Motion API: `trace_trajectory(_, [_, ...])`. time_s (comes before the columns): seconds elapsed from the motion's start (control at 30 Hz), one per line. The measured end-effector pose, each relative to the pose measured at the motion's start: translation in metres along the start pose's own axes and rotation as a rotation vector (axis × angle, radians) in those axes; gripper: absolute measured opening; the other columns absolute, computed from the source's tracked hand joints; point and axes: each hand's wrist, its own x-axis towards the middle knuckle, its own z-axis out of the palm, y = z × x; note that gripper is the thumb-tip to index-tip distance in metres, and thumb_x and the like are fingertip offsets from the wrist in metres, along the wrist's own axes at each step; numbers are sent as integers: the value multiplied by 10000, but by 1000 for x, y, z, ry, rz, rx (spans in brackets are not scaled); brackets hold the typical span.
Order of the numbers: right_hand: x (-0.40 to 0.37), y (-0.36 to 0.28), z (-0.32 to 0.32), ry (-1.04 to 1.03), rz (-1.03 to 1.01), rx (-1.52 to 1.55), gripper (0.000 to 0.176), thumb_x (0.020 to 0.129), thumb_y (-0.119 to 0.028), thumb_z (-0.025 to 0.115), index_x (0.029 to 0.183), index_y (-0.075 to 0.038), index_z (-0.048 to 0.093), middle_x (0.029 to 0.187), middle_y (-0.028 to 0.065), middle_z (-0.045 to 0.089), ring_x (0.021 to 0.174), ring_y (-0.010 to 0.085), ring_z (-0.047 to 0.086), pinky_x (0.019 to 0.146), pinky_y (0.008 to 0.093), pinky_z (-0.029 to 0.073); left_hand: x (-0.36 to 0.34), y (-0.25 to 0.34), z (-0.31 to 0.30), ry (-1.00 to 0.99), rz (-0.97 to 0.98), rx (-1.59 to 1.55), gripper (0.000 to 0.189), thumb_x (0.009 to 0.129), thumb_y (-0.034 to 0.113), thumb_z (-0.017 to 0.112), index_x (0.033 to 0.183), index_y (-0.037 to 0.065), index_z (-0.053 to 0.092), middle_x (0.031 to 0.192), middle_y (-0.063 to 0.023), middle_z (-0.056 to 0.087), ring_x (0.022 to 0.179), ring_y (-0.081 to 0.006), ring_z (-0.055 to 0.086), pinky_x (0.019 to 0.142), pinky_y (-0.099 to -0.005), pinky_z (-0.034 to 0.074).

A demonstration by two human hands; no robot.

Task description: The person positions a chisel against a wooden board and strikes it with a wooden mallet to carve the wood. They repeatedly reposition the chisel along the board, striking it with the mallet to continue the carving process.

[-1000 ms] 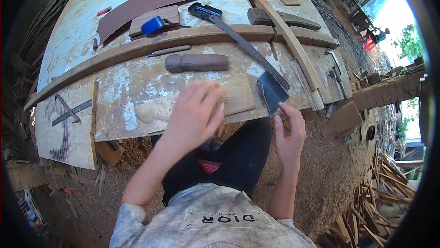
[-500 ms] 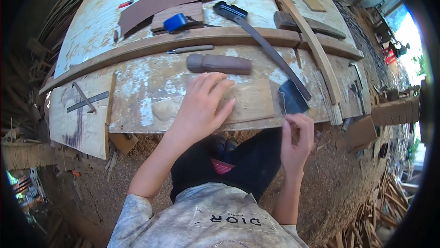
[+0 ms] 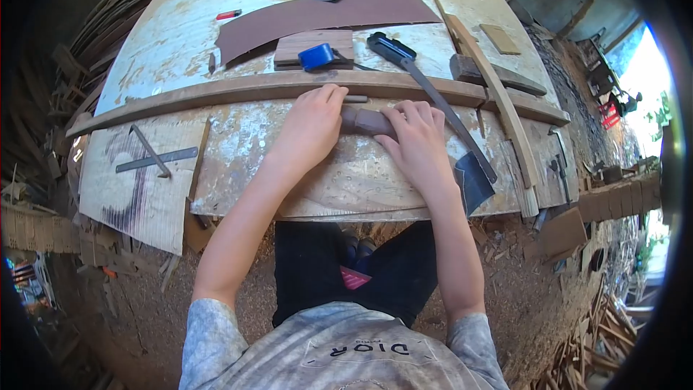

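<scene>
Between my hands lies the dark carved wooden piece (image 3: 367,122), just in front of the long wooden bar. My left hand (image 3: 315,121) is at its left end, with its fingertips at the grey pen-like tool (image 3: 354,99); its fingers are pressed together, and what they grip is hidden. My right hand (image 3: 419,130) rests with bent fingers over the right end of the dark piece. Below them is a thin flat board (image 3: 354,184) at the table's front edge. A dark blue sandpaper-like sheet (image 3: 473,182) lies right of my right wrist.
Behind the long bar (image 3: 238,93) are a blue tape measure (image 3: 316,57), a brown sheet (image 3: 325,18), a red marker (image 3: 229,15) and a black-handled tool (image 3: 392,49). A ruler (image 3: 157,160) crosses a board at left. Wooden strips (image 3: 498,87) and a mallet-like block (image 3: 498,76) lie at right.
Both hands have moved up the table to the dark piece and pen-like tool. My right hand came from the table's front edge. The camera view has shifted slightly.
</scene>
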Motion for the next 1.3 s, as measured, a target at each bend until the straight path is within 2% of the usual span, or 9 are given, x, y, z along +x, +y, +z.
trace_trajectory(0.3, [-43, 7, -78, 218, 102, -21, 546, 820, -201, 858, 1328, -94, 689, 1232, 95, 642, 1172, 304, 598, 1069, 453, 380, 1, -9, 22, 36, 166, 162, 442, 899, 4, 620, 1341, 3, 645, 1306, -161, 672, 1225, -331, 652, 1037, -436, 517])
trace_trajectory(0.4, [-65, 10, -92, 223, 123, 24, 551, 824, -199, 855, 1342, -111, 689, 1236, 113, 652, 1194, 330, 592, 1077, 476, 386, 14, 0, 16, -123, 120, 227, 408, 865, 36, 654, 1273, 14, 663, 1201, -141, 681, 1138, -326, 674, 970, -428, 524])
trace_trajectory(0.47, [-80, 9, -92, 210, 146, 77, 549, 828, -202, 853, 1346, -123, 690, 1246, 117, 662, 1205, 343, 584, 1088, 491, 393, 21, 2, 15, -57, 201, 305, 162, 873, 42, 634, 1033, 50, 659, 1026, -118, 662, 1026, -293, 688, 899, -423, 524])
trace_trajectory(0.57, [-101, 9, -91, 233, 64, -7, 569, 850, -288, 849, 1345, -108, 633, 1209, 76, 616, 1211, 242, 590, 1058, 447, 380, 34, -3, 15, -106, 268, 370, 185, 833, -6, 659, 1007, 56, 660, 1028, -127, 669, 1028, -309, 698, 893, -427, 534])
trace_trajectory(0.8, [-132, 10, -100, 302, 94, 87, 558, 848, -250, 846, 1337, -95, 627, 1227, 72, 615, 1184, 250, 596, 1061, 446, 398, 36, 4, 19, -173, 177, 349, 227, 808, -66, 673, 1027, -8, 672, 1045, -158, 655, 999, -355, 707, 862, -473, 579])
trace_trajectory(0.97, [-159, 6, -93, 476, 294, 379, 512, 911, -214, 825, 1346, -91, 584, 1254, 134, 617, 1081, 297, 660, 967, 440, 516, 7, 79, -8, -232, 93, -77, 252, 924, -21, 611, 1174, -15, 589, 1220, -218, 531, 1131, -437, 606, 951, -506, 514])
trace_trajectory(1.07, [-179, -8, -84, 529, 533, 674, 538, 1000, -147, 737, 1428, -88, 417, 1198, 175, 644, 964, 239, 696, 837, 370, 583, -24, 114, 13, -97, 316, -237, 293, 906, -40, 579, 1197, -27, 541, 1245, -245, 539, 1161, -483, 559, 1003, -534, 483])
trace_trajectory(1.17, [-185, -22, -70, 555, 775, 1184, 545, 1045, -131, 648, 1464, -105, 301, 1104, 161, 656, 904, 184, 680, 779, 314, 568, -38, 145, 25, -115, 330, -340, 321, 879, -9, 589, 1199, 20, 584, 1260, -187, 593, 1168, -388, 591, 1012, -461, 471])
trace_trajectory(1.3, [-199, -29, -68, 507, 854, 1135, 499, 1063, -179, 617, 1452, -116, 311, 1006, 126, 638, 771, 145, 621, 654, 271, 518, -50, 155, 44, -63, 281, -339, 311, 906, 73, 625, 1214, 39, 599, 1188, -133, 609, 1149, -325, 601, 999, -420, 460])
